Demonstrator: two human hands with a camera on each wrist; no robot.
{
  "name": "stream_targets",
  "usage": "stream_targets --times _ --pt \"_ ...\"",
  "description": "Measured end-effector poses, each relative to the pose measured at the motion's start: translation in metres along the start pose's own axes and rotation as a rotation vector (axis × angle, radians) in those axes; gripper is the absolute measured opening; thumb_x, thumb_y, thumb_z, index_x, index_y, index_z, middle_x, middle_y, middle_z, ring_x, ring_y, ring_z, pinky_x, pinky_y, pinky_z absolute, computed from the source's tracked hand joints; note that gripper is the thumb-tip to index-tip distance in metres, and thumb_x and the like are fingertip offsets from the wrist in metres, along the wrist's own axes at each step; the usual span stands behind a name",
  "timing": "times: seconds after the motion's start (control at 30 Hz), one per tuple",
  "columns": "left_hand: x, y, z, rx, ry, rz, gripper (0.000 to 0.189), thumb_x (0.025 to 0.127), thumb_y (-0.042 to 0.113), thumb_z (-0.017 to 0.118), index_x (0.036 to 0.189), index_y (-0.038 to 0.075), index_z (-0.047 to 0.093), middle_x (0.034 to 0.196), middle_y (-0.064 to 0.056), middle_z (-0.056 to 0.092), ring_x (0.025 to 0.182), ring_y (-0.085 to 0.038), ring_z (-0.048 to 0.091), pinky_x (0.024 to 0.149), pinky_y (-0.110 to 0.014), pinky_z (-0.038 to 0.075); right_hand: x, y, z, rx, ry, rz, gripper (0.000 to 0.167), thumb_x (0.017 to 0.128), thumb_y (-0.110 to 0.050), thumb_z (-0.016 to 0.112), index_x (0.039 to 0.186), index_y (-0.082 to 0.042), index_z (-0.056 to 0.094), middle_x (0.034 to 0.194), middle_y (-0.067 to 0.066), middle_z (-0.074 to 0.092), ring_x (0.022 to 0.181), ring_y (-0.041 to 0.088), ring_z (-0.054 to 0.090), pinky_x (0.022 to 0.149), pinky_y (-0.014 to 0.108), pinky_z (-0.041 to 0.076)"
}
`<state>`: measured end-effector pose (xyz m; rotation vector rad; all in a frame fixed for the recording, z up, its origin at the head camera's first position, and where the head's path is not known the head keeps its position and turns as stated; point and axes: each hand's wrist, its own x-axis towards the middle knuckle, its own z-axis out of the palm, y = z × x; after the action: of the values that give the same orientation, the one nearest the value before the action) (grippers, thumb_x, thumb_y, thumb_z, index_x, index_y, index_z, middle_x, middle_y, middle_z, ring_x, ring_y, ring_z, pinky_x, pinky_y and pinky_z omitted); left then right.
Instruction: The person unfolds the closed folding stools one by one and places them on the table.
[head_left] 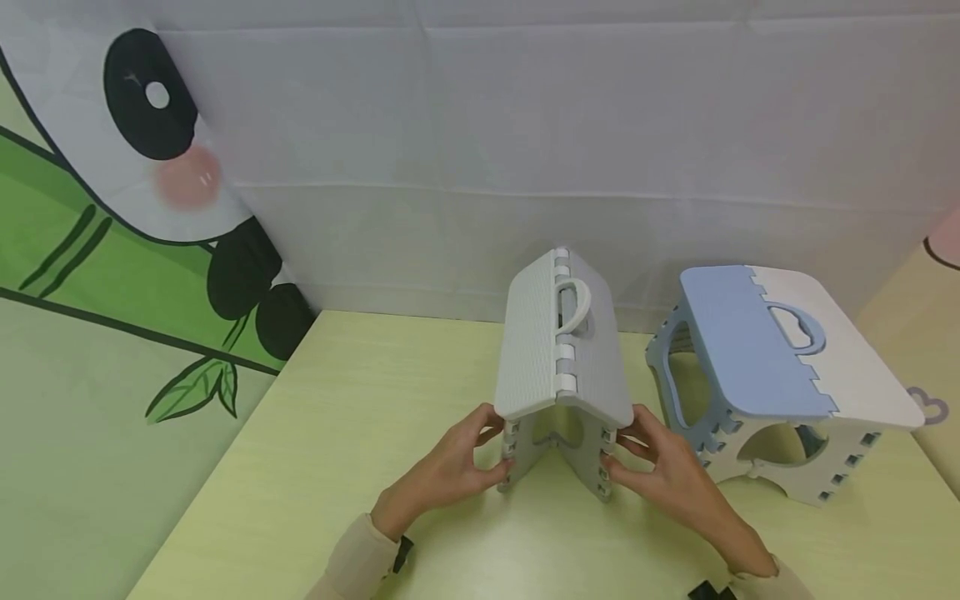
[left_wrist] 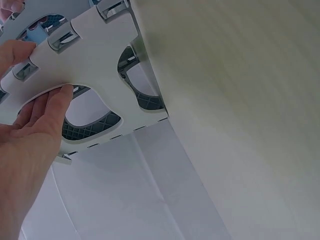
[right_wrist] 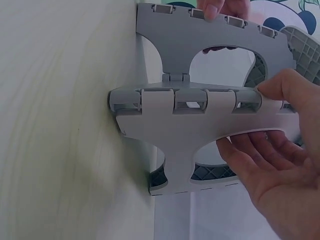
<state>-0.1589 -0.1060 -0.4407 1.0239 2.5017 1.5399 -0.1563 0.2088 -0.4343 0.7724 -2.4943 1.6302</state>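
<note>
A light-grey folding stool stands partly folded on the table, its two top halves sloping like a roof from the central hinge. A loop handle sticks up along that ridge. My left hand grips the left side leg, fingers in the oval cutout and thumb on the front edge, as the left wrist view shows. On the opposite side, my right hand holds the other leg the same way, its fingertips reaching into the cutout. Between the legs, the hinged end panel is bent inward.
A blue-and-white folding stool stands unfolded close to my right hand. A pale yellow-green table lies under both stools. Behind it hangs a white cloth, and a cartoon panda print is at the left.
</note>
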Motion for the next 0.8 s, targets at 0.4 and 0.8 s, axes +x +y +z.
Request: stream_targets --times 0.4,0.8 --pt "-0.0022 0.0012 -0.0047 -0.006 -0.014 0.004 0.060 0.090 -0.010 0.070 0.141 0.005 0.042 0.141 -0.011 0.054 0.130 -0.028 0.055 0.110 -0.039 0.045 0.0000 0.0002 -0.0033 -0.015 -0.006 -0.022 0.056 0.087 0.000 0.080 0.136 -0.009 0.055 0.127 0.013 0.065 0.116 0.009 0.064 0.091 0.040 0.058" --pt "-0.0024 -0.0004 -0.0090 -0.006 -0.028 0.003 0.059 0.090 -0.008 0.072 0.139 0.005 0.043 0.140 -0.011 0.054 0.129 -0.028 0.056 0.109 -0.044 0.046 0.0020 0.0002 -0.0071 -0.017 -0.019 -0.029 0.056 0.086 0.001 0.080 0.136 -0.008 0.055 0.126 0.013 0.065 0.115 0.006 0.063 0.091 0.037 0.058"
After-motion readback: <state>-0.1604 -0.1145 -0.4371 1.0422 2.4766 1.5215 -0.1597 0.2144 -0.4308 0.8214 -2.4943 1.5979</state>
